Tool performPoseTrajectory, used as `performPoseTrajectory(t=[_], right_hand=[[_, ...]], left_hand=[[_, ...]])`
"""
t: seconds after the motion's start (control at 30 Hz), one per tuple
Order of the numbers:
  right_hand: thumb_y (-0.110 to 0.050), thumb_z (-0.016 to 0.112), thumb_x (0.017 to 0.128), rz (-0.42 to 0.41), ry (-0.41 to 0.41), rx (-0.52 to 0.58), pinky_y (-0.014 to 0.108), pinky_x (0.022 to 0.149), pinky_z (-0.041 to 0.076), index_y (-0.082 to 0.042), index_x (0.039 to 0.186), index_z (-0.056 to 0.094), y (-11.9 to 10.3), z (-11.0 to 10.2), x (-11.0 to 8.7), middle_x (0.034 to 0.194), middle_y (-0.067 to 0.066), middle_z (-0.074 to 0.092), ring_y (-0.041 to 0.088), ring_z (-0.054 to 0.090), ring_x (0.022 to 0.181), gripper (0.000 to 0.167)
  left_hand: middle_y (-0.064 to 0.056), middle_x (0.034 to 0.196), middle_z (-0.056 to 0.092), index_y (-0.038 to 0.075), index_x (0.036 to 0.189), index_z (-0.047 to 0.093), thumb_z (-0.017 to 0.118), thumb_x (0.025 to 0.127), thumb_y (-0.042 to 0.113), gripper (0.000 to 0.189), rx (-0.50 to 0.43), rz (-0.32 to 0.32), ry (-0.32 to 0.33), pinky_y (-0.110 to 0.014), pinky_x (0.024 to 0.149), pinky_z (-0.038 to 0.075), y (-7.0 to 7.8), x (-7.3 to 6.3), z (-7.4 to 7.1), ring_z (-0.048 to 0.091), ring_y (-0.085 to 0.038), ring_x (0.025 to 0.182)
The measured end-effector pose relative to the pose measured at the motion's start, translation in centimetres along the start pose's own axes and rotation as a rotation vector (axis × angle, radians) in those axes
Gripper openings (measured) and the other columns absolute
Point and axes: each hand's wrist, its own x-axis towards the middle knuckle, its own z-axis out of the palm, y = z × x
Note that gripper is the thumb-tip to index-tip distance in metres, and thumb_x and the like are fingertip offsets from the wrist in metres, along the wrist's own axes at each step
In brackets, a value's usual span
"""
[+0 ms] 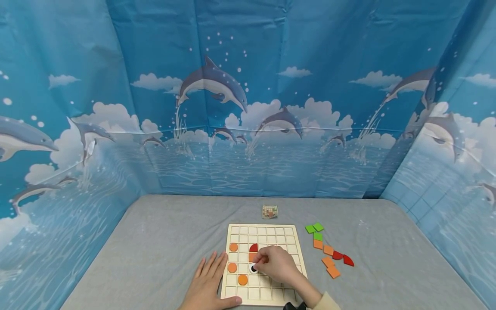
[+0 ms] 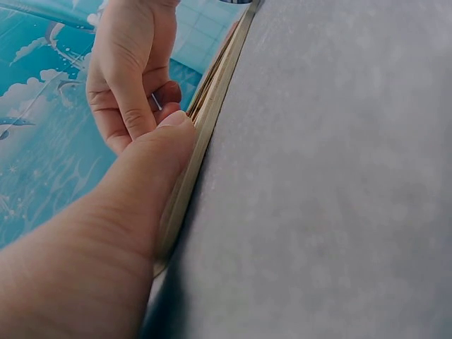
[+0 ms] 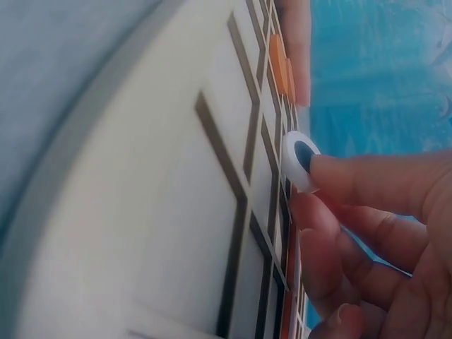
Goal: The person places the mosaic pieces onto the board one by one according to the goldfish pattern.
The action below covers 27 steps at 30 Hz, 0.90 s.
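Observation:
A pale wooden grid board [image 1: 253, 294] lies on the grey cloth. My left hand [image 1: 207, 282] rests spread along its left side, the thumb over the near left corner. Near the board's middle, my right hand [image 1: 277, 263] pinches a white disc with a black centre [image 3: 291, 162] between thumb and finger, right at the grid's surface. Whether the disc is fully seated in a cell I cannot tell. Three orange octagon-like pieces [image 1: 243, 280] lie in cells on the left. Above the disc are a red quarter-circle piece [image 1: 253, 247] and an orange square [image 1: 252, 257], partly covered by my right fingers.
Right of the board lie loose green squares [image 1: 317, 236], several orange squares [image 1: 333, 271] and two red curved pieces [image 1: 348, 260]. A small printed card [image 1: 270, 211] lies beyond the far edge. A blue dolphin curtain [image 1: 248, 163] encloses the back and sides.

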Motion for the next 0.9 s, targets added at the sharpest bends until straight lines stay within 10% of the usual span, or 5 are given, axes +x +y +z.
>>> performPoseTrajectory(t=[0.9], right_hand=[[-0.015,0.078,0.077,-0.034,0.070,-0.086,0.023,0.048,0.036,-0.022,0.066,0.066,0.04,0.33,0.21,0.058,-0.016,0.051,0.002,0.044,0.051,0.018]], left_hand=[[-0.008,0.152,0.028,0.009,0.152,0.025,0.046,0.068,0.087,0.116,-0.002,-0.003,0.003,-0.051,0.112,0.009,0.03,-0.02,0.01,0.016,-0.029,0.141]])
